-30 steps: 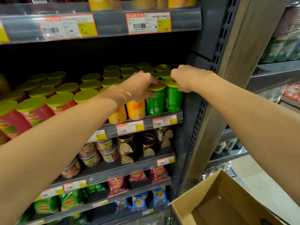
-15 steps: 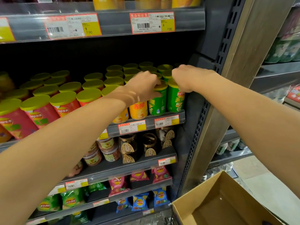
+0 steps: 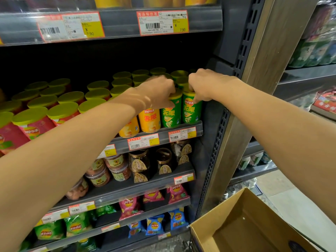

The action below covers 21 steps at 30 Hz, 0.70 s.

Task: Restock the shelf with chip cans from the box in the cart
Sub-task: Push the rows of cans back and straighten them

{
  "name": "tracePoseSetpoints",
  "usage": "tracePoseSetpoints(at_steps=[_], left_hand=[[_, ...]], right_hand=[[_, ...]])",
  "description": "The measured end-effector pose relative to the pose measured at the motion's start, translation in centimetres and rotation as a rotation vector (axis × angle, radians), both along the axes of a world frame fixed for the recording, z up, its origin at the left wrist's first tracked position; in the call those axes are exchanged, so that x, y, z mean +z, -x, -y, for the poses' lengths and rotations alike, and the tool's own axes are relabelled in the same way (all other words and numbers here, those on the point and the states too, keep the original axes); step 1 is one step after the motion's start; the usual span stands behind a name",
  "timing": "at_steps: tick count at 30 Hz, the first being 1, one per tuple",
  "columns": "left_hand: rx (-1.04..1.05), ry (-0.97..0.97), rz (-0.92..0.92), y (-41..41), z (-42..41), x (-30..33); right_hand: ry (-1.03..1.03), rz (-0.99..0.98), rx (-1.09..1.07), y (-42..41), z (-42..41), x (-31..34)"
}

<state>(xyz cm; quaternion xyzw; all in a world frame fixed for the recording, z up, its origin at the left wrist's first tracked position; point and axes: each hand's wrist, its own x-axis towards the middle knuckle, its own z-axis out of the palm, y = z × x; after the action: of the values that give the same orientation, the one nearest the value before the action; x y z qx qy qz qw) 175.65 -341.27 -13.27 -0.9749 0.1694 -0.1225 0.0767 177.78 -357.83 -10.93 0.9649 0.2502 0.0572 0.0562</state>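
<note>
The left hand's grip (image 3: 160, 93) curls over the top of one upright green can (image 3: 171, 113); the right hand's grip (image 3: 201, 86) clutches its upright neighbour (image 3: 191, 111). Both cans stand directly below the hands at the shelf (image 3: 163, 137) front.

Price tags (image 3: 162, 22) are hanging along the upper rail, each showing a barcode and a yellow field reading 7.90. Below the can row, round plastic tubs (image 3: 116, 167) are lying stacked at the left, and dark jars (image 3: 139, 165) with gold-rimmed lids are standing just beside them to the right. One level down, pink chip bags (image 3: 131, 206) are sitting upright. Green bags (image 3: 76, 226) and blue bags (image 3: 154, 225) are sitting on the lowest level, green at the left, blue at the right. A wooden post (image 3: 263, 88) is rising at the right edge of the unit. Beyond it, wrapped bottles (image 3: 316, 48) are showing, blurred.
</note>
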Motion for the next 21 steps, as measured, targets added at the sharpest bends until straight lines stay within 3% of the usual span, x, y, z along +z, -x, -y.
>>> tracePoseSetpoints(at_steps=[6,21], left_hand=[[-0.007,0.115,-0.01,0.3,-0.4,-0.7],[0.039,0.079,0.078,0.2,-0.4,-1.7]], right_hand=[[-0.012,0.022,-0.006,0.0,-0.1,0.3],[-0.042,0.029,0.006,-0.1,-0.1,-0.2]])
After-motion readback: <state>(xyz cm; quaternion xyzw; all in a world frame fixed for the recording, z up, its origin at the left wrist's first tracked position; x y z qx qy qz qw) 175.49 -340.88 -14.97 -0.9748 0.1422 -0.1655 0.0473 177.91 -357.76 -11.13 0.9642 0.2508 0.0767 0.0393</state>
